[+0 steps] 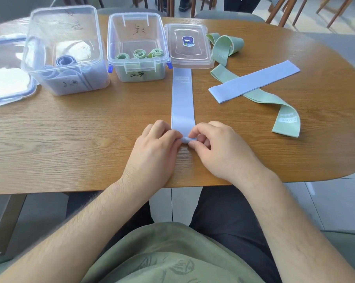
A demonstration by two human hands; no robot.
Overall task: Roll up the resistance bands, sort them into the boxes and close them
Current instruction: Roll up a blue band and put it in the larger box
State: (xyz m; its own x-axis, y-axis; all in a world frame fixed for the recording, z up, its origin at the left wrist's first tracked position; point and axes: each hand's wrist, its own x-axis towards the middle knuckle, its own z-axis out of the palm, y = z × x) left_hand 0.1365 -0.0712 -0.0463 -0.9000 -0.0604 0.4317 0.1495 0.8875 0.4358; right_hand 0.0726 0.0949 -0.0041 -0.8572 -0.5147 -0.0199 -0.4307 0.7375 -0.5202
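Fingers [193,133] of L hand [156,146] & R hand [219,148] pinch blue band [182,103] at its curled near end.

Views: one. Head camera, wide-angle, worn by a person seated at the table's [60,144] 6 o'clock edge. Facing: 12 o'clock, pitched steeply down. Range: close; left hand [154,146] and right hand [221,150] sit mid-frame, lap [233,213] at the bottom. Far limit: table's 12 o'clock rim, chair legs [282,11] beyond. Table edges bow with the lens.
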